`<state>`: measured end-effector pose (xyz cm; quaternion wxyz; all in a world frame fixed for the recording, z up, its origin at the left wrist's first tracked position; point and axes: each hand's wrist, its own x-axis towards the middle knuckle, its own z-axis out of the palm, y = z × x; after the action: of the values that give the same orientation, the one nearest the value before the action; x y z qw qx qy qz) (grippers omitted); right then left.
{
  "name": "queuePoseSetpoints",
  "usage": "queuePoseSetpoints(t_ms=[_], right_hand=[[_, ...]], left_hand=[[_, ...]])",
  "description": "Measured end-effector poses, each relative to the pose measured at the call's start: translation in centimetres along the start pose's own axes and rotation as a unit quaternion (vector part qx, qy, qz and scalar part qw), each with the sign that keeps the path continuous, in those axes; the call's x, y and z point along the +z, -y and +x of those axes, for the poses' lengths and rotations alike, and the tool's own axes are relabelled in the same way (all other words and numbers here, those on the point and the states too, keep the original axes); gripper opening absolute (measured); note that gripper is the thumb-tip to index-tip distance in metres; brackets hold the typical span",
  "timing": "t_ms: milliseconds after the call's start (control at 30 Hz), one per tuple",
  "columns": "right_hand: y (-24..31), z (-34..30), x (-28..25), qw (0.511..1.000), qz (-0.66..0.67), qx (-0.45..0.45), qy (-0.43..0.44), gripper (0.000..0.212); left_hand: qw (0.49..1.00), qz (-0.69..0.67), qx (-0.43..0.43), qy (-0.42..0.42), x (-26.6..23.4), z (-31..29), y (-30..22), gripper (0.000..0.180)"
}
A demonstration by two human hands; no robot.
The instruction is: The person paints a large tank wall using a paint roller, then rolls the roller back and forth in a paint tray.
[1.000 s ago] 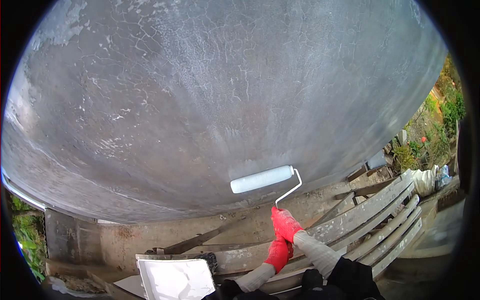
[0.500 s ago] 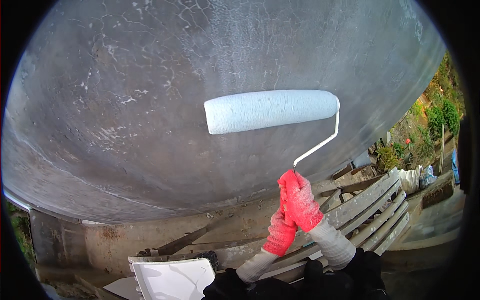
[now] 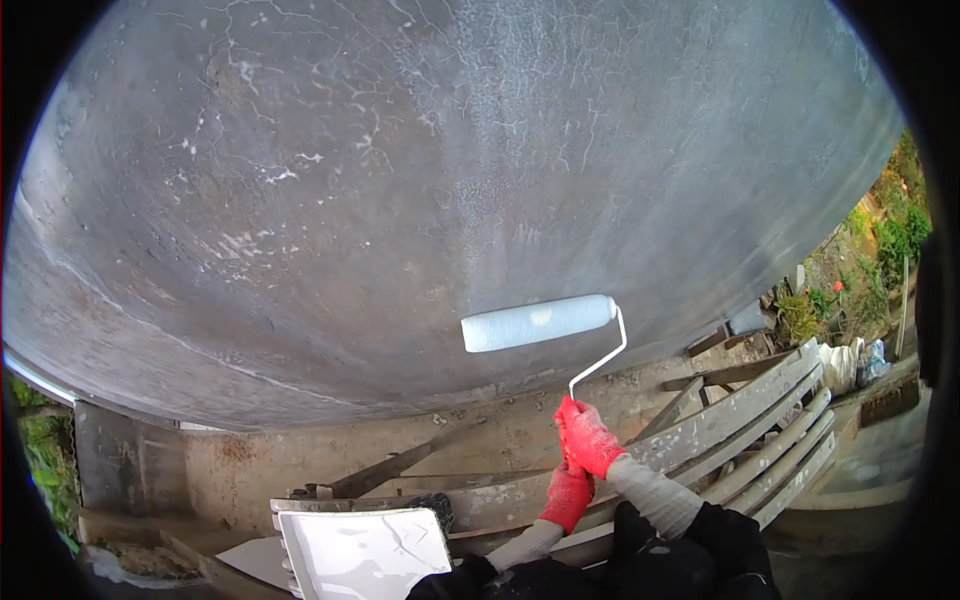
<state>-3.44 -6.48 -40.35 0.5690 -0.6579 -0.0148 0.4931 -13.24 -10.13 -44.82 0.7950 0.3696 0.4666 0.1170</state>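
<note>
Gripping the paint roller [image 3: 540,322] together, the red-gloved hands were curled closed, the right hand [image 3: 590,438] just ahead of the left hand [image 3: 568,496], hiding the roller's handle. The roller's sleeve lay ahead of them at the grey wall [image 3: 350,250]; contact was hard to judge. A slatted surface [image 3: 740,411] stretched rightward; leftward, a white tray [image 3: 330,528] was cut off below, beside an indistinct dark object [image 3: 440,506].

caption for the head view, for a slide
Red-gloved right hand and left hand hold a paint roller before a cracked gray wall, a white tray below.
</note>
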Motion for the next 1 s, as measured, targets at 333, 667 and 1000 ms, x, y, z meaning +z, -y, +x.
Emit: queuePoseSetpoints(t_ms=[333,667,1000], right_hand=[[-7.1,7.4,-2.6,0.988,-0.12,0.011,0.093,0.032],[4.4,-1.6,-0.1,0.994,0.052,-0.089,0.031,0.031],[2.7,-0.9,-0.7,0.999,0.033,-0.023,0.002,0.035]], left_hand=[[0.969,-0.114,-0.218,-0.02,-0.9,3.8,1.0,0.063],[0.986,0.055,0.155,-0.007,1.1,1.0,-2.4,0.057],[0.995,0.013,0.094,0.014,0.5,1.4,1.9,0.047]])
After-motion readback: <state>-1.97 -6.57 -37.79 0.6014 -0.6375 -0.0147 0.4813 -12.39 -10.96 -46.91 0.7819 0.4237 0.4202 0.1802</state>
